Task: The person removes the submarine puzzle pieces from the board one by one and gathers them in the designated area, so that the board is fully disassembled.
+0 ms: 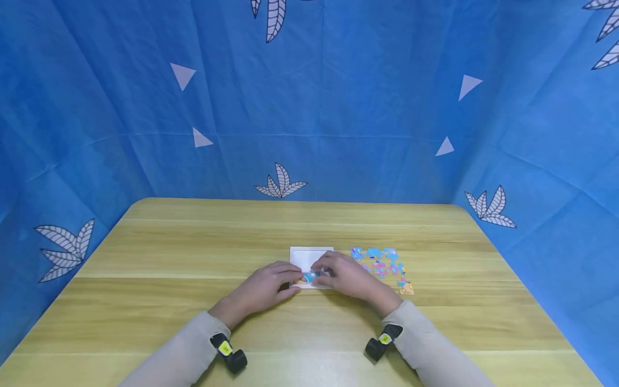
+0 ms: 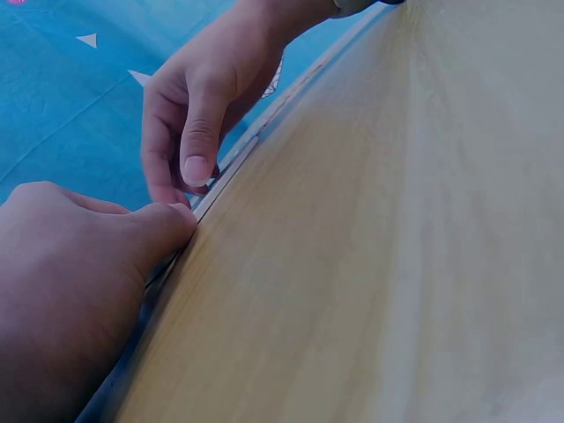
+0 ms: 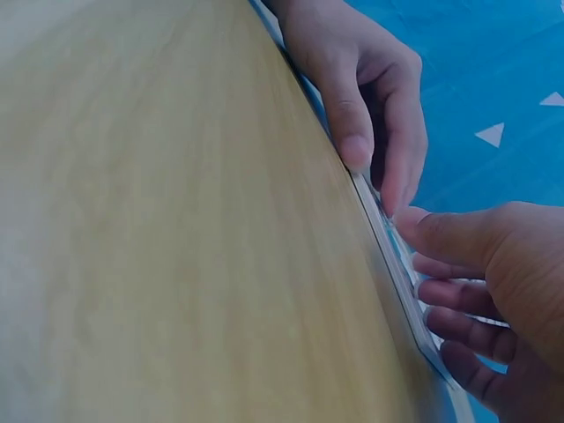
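A shallow white puzzle tray (image 1: 311,258) lies on the table, with joined colourful puzzle pieces (image 1: 308,277) along its near side. My left hand (image 1: 266,285) holds the tray's near left corner, thumb at the front rim and fingertips over the left side. Over the tray's right part is my right hand (image 1: 345,275), thumb and fingers apart, fingertips down at the pieces. In the right wrist view the thumb of this right hand (image 3: 520,282) touches close to the left fingertips. My right palm hides part of the pieces in the head view.
Several loose puzzle pieces (image 1: 379,263) lie right of the tray, mostly blue and pink. A yellowish piece (image 1: 406,287) sits nearest me among them. Blue cloth (image 1: 319,107) with white leaf and triangle prints hangs behind and beside the wooden table (image 1: 193,236).
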`<action>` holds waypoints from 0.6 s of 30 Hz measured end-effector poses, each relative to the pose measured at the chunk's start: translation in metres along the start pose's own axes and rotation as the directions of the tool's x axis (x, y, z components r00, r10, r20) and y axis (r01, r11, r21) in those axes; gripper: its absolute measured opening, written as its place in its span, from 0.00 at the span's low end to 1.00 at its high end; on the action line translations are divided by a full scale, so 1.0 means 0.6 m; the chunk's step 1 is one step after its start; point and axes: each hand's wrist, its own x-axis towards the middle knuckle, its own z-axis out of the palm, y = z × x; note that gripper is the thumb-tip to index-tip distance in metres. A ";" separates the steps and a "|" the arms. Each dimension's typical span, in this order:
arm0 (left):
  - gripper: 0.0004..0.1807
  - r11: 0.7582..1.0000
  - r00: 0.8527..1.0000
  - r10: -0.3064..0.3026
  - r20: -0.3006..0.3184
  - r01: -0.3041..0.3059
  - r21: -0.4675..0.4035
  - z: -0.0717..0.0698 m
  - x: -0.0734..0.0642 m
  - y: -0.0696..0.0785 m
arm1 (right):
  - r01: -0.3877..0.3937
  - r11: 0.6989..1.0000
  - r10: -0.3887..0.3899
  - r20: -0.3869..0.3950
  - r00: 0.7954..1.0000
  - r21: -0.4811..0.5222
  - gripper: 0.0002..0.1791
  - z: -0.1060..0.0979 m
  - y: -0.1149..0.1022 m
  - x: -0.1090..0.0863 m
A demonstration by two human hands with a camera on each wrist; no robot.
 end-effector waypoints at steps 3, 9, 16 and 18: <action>0.21 1.000 1.000 -0.006 0.014 0.006 0.003 0.000 0.000 0.001 | 0.005 1.000 -0.005 -0.006 1.000 -0.008 0.16 0.002 -0.002 -0.001; 0.22 1.000 0.999 -0.022 0.037 0.022 0.008 0.000 0.000 0.002 | -0.012 0.999 0.012 -0.004 1.000 -0.033 0.16 0.005 -0.004 -0.003; 0.22 1.000 0.999 -0.017 0.043 0.016 0.026 0.000 0.002 0.000 | -0.046 0.998 0.045 -0.020 0.999 -0.048 0.13 0.008 -0.008 -0.002; 0.22 0.999 0.999 -0.018 0.048 0.016 0.030 0.000 0.003 0.001 | -0.052 0.998 0.051 -0.022 0.998 -0.044 0.13 0.008 -0.009 -0.002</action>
